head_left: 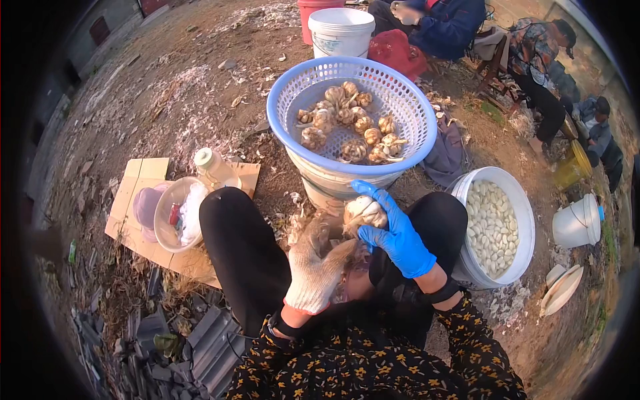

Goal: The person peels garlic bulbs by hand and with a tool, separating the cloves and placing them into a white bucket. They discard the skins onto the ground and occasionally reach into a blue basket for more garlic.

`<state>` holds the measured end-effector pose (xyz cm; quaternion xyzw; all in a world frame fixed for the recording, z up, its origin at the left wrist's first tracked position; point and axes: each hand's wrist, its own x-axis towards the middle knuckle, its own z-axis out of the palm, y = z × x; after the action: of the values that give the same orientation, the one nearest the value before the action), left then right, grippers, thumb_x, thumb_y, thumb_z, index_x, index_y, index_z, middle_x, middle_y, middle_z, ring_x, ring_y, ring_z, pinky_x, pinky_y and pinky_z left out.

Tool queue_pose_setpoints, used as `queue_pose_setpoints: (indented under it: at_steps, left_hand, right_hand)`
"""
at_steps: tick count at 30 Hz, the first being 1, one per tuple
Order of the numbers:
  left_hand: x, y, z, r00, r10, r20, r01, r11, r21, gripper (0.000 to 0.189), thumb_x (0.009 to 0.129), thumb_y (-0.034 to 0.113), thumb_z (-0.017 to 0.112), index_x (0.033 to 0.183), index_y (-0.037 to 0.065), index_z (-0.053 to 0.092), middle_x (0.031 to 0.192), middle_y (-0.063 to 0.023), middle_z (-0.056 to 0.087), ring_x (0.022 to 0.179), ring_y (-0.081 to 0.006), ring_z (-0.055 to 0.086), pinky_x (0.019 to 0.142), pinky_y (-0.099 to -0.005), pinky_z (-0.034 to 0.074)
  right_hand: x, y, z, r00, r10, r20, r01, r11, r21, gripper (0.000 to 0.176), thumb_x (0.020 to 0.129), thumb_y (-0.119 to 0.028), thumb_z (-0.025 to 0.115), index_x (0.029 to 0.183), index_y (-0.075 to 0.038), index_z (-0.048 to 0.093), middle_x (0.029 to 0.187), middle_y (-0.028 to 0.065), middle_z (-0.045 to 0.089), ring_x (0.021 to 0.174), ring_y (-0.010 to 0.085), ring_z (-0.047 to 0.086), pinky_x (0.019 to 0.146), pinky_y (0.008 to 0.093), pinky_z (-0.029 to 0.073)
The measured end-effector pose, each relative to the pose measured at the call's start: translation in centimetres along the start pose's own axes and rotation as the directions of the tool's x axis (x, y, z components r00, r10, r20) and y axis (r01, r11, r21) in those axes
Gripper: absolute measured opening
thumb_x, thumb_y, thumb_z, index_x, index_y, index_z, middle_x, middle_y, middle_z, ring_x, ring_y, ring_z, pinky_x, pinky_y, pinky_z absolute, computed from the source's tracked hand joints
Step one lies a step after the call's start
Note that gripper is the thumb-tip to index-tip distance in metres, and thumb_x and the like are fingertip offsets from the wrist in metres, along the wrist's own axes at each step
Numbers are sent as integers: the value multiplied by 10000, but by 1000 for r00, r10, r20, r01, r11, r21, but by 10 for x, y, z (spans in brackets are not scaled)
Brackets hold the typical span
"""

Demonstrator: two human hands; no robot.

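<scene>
Outdoors in daylight — bare dirt ground [167, 87] strewn with pale husks, grey tiles [200, 347] stacked lower left.

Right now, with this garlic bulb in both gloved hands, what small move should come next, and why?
Probably break a clove loose with the left hand. The right hand in its blue glove grips the garlic bulb, which looks whole and papery, and the left hand sits beneath it. The white bucket of peeled cloves stands beside the right knee.

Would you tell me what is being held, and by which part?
The blue-gloved right hand grips a whitish garlic bulb around its side; the white-gloved left hand touches it.
</scene>
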<state>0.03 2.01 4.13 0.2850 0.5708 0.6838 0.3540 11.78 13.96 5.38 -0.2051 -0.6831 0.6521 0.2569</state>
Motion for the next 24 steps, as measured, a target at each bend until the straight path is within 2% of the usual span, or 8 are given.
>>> queue_pose_setpoints:
  at_steps: [6, 9, 12, 15, 17, 19, 21, 24]
  left_hand:
    - [-2, 2, 13, 997, 73, 29, -76, 991, 107, 285, 764, -22, 717, 1034, -20, 624, 905, -82, 662, 817, -121, 632, 726, -263, 503]
    - [-2, -21, 6, 974, 227, 22, -203, 817, 539, 200, 767, -7, 711, 957, -2, 649, 835, -109, 666, 771, -160, 657, 696, -284, 504]
    - [3, -29, 6, 957, 280, 79, -274, 773, 572, 179, 761, -14, 686, 937, -4, 654, 797, -118, 672, 734, -188, 664, 666, -292, 506]
    - [4, -28, 2, 976, 199, 89, -215, 813, 541, 180, 754, -27, 667, 934, -14, 653, 792, -125, 674, 733, -191, 662, 677, -296, 510]
    - [8, -32, 2, 998, 63, 29, -68, 967, 246, 169, 780, -41, 605, 942, -12, 646, 737, -107, 659, 626, -167, 625, 576, -274, 494]
    - [17, -24, -10, 885, -461, 62, 465, 869, -170, 138, 806, -40, 548, 921, -6, 617, 695, -64, 612, 513, -116, 540, 445, -238, 414]
    - [19, -58, -16, 873, -488, 27, 463, 807, -367, 100, 818, -24, 528, 883, 26, 585, 652, -21, 550, 427, -78, 438, 383, -214, 325]
    - [20, -82, -16, 840, -533, -98, 490, 824, -284, 88, 834, 27, 581, 914, 52, 609, 645, -15, 568, 432, -75, 452, 398, -220, 343]
  right_hand:
    - [-24, 8, 2, 997, 69, -24, -70, 996, -55, 649, 829, -74, 595, 1423, 0, 345, 1370, 161, 453, 1299, 249, 405, 1095, 359, 291]
    - [-31, 17, 5, 1000, 14, -14, -16, 988, -156, 643, 823, -81, 593, 1413, 2, 352, 1347, 184, 470, 1280, 288, 438, 1081, 367, 317]
    - [-34, 28, 11, 992, -120, -45, 92, 911, -403, 603, 823, -89, 586, 1383, -4, 380, 1289, 211, 510, 1207, 355, 506, 1037, 377, 379]
    - [-38, 35, 15, 988, -84, -132, 32, 936, -350, 554, 825, -78, 569, 1351, -9, 407, 1224, 189, 553, 1131, 337, 555, 998, 372, 413]
    - [-37, 46, 12, 993, -34, -110, 11, 979, -205, 518, 824, -94, 566, 1320, -20, 438, 1168, 161, 581, 1048, 290, 593, 902, 343, 470]
    - [-38, 51, 6, 992, 115, -44, -112, 991, 68, 486, 825, -114, 559, 1296, -33, 467, 1125, 133, 598, 979, 236, 614, 804, 308, 507]
    - [-39, 51, -2, 944, 305, 125, -329, 844, 424, 462, 828, -139, 549, 1278, -48, 494, 1095, 105, 605, 924, 177, 619, 704, 268, 523]
    - [-33, 62, 3, 947, 299, 121, -294, 647, 703, 463, 847, -228, 598, 1271, -59, 515, 1072, 92, 623, 812, 136, 628, 590, 211, 506]
